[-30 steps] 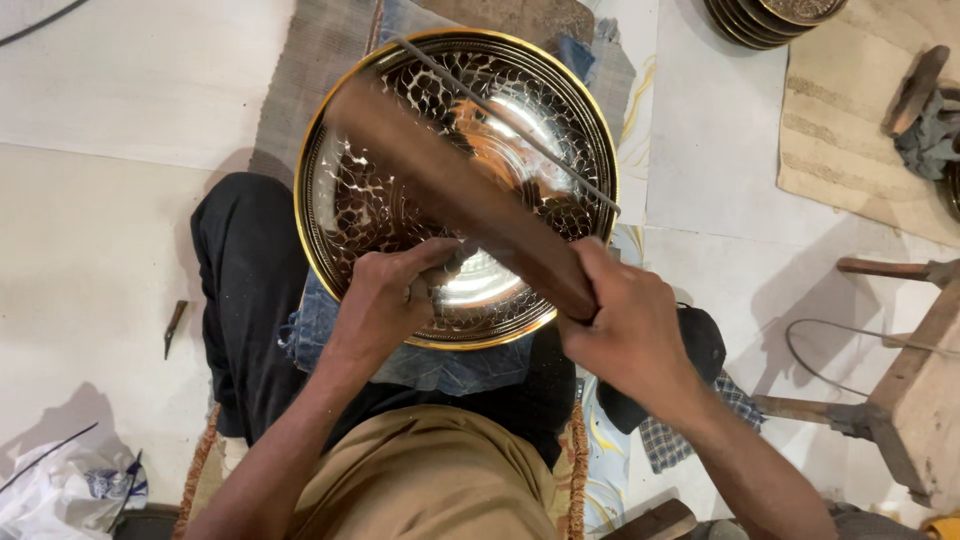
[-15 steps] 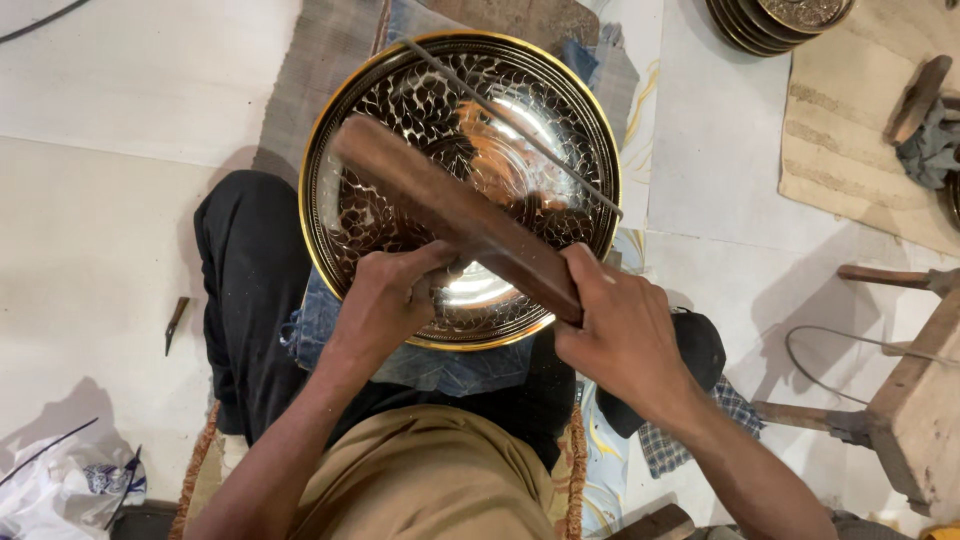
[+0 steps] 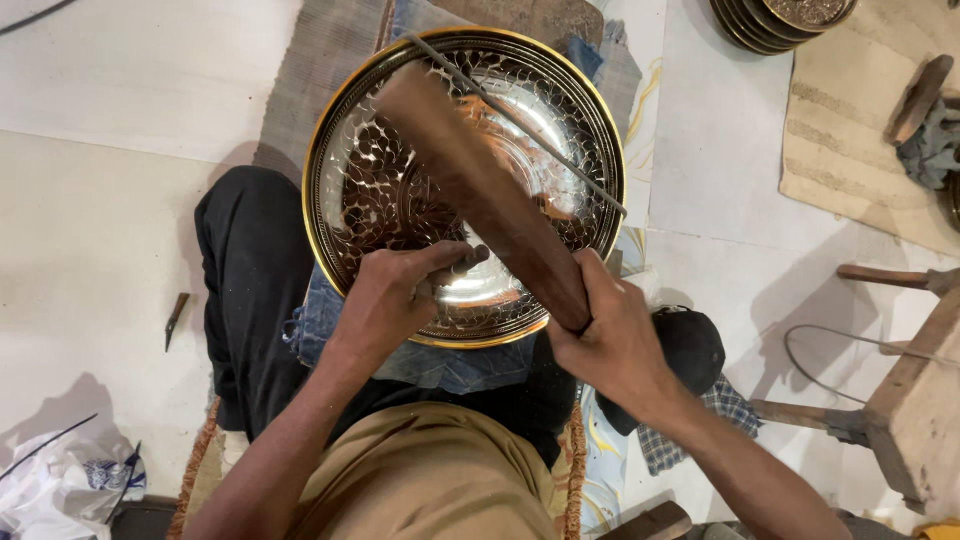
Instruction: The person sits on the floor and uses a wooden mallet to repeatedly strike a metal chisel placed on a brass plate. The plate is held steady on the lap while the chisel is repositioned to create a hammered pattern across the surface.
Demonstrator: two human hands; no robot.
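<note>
Fingers: on the left hand [image 3: 392, 295] they are curled tight around a short metal punch [image 3: 462, 265], whose tip points at the plate; on the right hand [image 3: 612, 340] they are wrapped closed around the near end of a long wooden mallet [image 3: 478, 188].
Head view, plate: a large round metal plate [image 3: 380, 180] with a gold rim and a dark engraved pattern lies in the person's lap, in the middle of the scene, on a blue cloth [image 3: 420, 362].
Head view, mallet: it slants from the right hand up and to the left across the plate, its far end above the plate's far part.
Head view, rod: a thin metal rod [image 3: 540, 140] lies across the plate's far right part.
Head view, left: a small tool [image 3: 174, 318] lies on the pale floor, well apart from the plate.
Head view, right: a dark cap [image 3: 690, 350] sits just beside the right wrist; a wooden stool [image 3: 915, 400] stands near the right edge.
Head view, far right: a stack of dark plates [image 3: 770, 22] rests at the far edge.
</note>
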